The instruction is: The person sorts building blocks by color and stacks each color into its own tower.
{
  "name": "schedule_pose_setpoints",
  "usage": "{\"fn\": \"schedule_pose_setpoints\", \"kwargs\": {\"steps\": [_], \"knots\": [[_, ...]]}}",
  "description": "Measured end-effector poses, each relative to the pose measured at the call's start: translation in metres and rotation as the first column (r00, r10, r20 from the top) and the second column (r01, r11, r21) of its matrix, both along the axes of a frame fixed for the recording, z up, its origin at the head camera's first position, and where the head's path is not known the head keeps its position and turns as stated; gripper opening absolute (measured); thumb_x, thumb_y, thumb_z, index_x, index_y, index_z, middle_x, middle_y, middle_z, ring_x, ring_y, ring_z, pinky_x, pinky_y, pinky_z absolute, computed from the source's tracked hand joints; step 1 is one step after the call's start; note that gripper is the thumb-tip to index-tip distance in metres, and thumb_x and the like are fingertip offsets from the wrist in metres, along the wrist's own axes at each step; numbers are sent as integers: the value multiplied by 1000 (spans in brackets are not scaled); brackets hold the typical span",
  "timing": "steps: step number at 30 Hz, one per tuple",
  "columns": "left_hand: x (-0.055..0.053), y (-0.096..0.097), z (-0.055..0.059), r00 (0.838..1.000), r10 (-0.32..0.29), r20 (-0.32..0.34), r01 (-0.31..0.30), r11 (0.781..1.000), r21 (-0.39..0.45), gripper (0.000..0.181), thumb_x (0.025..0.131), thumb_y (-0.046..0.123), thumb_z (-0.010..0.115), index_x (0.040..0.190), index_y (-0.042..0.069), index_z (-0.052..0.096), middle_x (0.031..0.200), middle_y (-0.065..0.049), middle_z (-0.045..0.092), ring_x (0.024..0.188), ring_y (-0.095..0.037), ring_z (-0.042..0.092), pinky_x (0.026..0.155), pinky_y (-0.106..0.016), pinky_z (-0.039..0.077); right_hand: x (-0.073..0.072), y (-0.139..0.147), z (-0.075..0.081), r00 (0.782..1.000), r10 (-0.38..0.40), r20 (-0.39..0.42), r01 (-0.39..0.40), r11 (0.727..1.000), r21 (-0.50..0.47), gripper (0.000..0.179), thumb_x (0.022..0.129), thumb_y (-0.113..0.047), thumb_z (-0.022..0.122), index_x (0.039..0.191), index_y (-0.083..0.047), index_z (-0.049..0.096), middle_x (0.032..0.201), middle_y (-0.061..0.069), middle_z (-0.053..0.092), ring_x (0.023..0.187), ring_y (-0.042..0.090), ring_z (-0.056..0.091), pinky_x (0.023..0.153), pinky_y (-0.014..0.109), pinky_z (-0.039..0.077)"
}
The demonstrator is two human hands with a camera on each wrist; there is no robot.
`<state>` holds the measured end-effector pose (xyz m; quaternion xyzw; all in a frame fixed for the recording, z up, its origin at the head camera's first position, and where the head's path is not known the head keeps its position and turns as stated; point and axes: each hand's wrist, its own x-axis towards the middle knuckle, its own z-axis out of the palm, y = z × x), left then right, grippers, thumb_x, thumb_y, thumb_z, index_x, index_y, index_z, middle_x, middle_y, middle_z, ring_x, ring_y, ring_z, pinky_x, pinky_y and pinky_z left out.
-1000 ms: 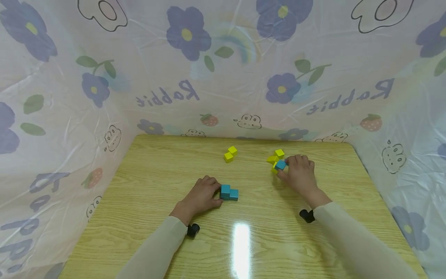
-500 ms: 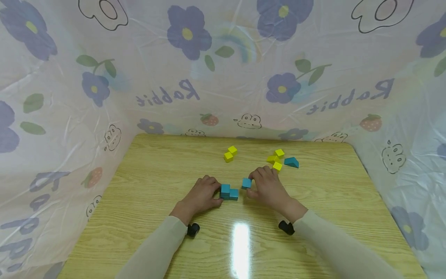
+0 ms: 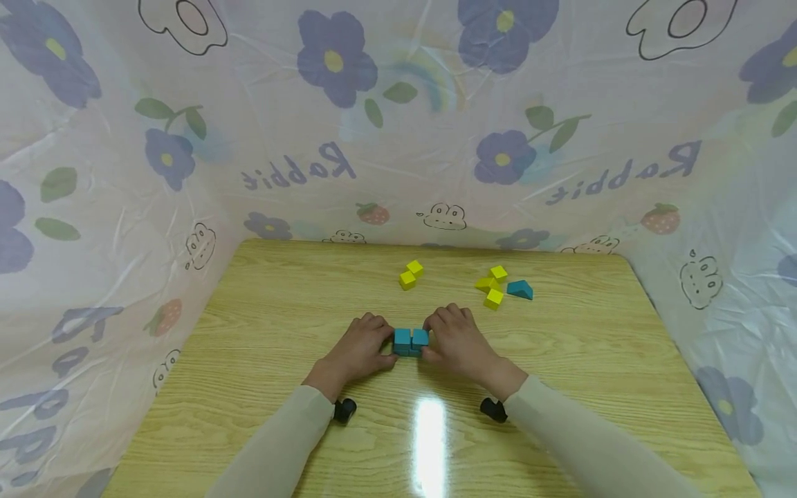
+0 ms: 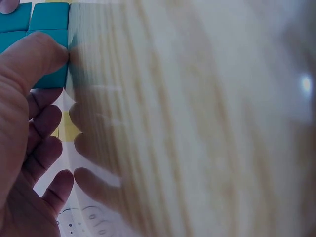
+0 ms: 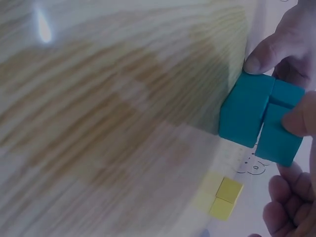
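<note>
Mid-table stands a small two-layer stack of blue blocks, two side by side on top. My left hand (image 3: 361, 349) grips the stack's left end, its thumb on the near side of a lower blue block (image 4: 54, 79). From the other side my right hand (image 3: 461, 346) pinches the upper right blue cube (image 3: 420, 337) between thumb and fingers. That cube sits slightly skewed beside the upper left blue cube (image 3: 402, 337), a thin gap between them. In the right wrist view the thumb of my right hand lies on the blue cube (image 5: 277, 136). My right fingertips behind it are partly hidden.
Two yellow cubes (image 3: 407, 280) lie beyond the stack. Farther right are a yellow triangular block (image 3: 486, 284), a yellow cube (image 3: 499, 273), another yellow cube (image 3: 494, 299) and a blue triangular block (image 3: 519, 290). A printed cloth (image 3: 398, 138) encloses the table's back and sides.
My right hand has carried the blue cube from beside the yellow blocks leftward and toward me, onto the stack's right side. The blue triangular block came into view. My left hand stayed in place.
</note>
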<state>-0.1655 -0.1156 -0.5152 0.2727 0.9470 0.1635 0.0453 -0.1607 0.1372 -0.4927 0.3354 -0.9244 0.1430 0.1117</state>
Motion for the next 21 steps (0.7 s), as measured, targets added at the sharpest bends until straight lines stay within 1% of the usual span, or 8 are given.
{"fn": "schedule_pose_setpoints", "kwargs": {"steps": [6,10,21], "knots": [[0,0,-1,1000,2,-10,-2,1000,1,40,95,42,77,122,13,73,117,2,65,112,-20,53,101,-43,45,0,-2,-1,1000,4,6,-4,1000,13,33,88,-32,82,107,-9,67,105,6,65,96,27,53,86,46,43],[0,0,-2,1000,1,-12,-1,1000,-3,40,95,43,76,121,13,72,116,3,65,111,-19,53,100,-42,45,0,-3,-1,1000,11,-6,-11,1000,24,34,88,-33,81,108,-9,67,106,6,65,96,27,53,86,45,43],[-1,0,-3,1000,-5,-13,5,1000,-7,39,95,42,76,121,13,72,115,4,65,111,-19,53,99,-42,45,2,-3,2,1000,14,1,-14,999,32,32,90,-32,79,109,-9,68,107,7,65,95,27,53,85,45,42]]}}
